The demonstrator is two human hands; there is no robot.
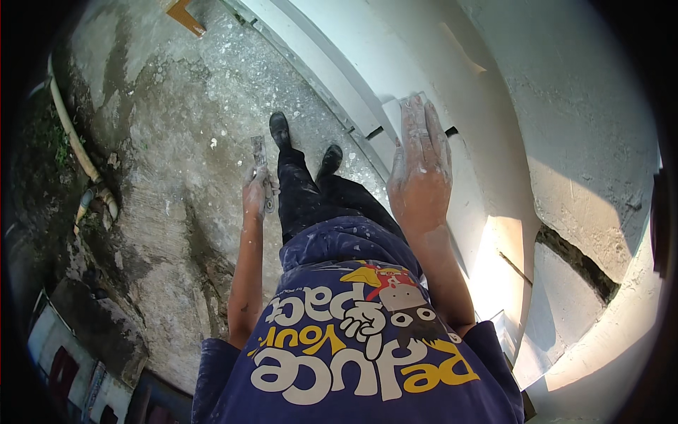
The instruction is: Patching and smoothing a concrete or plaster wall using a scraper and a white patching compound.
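My left hand (pixel 256 189), whitened with dust, hangs beside my left leg. Its fingers are wrapped round a putty knife (pixel 259 151), whose flat blade points away from me. On the right, my right hand (pixel 421 166) reaches up to the pale wall (pixel 452 78), with fingers straight and close together. Under those fingers lies a pale flat sheet (pixel 393 113) that looks like sandpaper, pressed to the wall; the fingers cover most of it. White powder coats the back of this hand.
Rough concrete floor (pixel 176 127) with white specks lies to the left and ahead. A pale pipe (pixel 74 134) runs along its far left side. An orange-brown wooden piece (pixel 185 15) stands at the top. A dark gap (pixel 579 261) splits the masonry at right.
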